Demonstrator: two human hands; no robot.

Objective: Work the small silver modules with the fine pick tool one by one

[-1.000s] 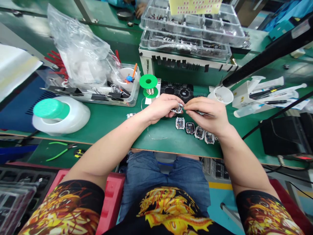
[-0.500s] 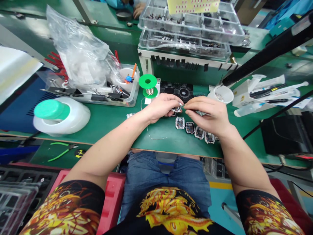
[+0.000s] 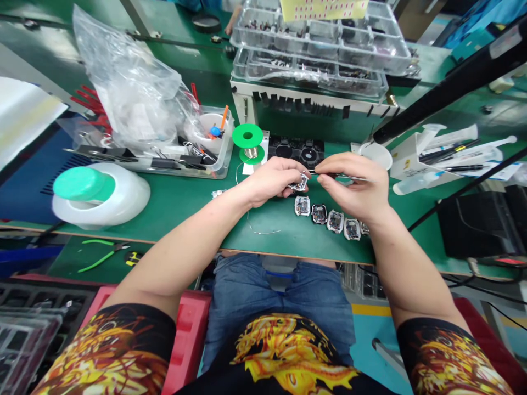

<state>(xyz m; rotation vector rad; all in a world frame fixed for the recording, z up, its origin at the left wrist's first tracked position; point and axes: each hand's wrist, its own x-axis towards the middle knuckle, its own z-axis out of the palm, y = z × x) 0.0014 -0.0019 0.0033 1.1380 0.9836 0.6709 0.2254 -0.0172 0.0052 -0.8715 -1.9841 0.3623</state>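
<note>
My left hand [image 3: 272,180] is closed around a small silver module [image 3: 302,182] held just above the green mat [image 3: 193,203]. My right hand [image 3: 356,184] pinches thin metal tweezers [image 3: 349,176] whose tips point left, a little above the module. Below both hands lies a row of several small square modules [image 3: 329,218] on the mat. A thin wire [image 3: 257,227] trails from under my left hand toward the mat's front edge.
A green solder spool [image 3: 248,140] and a black fixture [image 3: 298,151] stand behind my hands. At left are a clear bin with a plastic bag [image 3: 135,104] and a white bottle with a green cap [image 3: 99,192]. Stacked parts trays [image 3: 313,49], a white cup [image 3: 379,153] and syringes [image 3: 457,145] stand behind and right.
My right hand has lifted and drawn back slightly from the module, taking the tweezers upward. My left hand has stayed in place.
</note>
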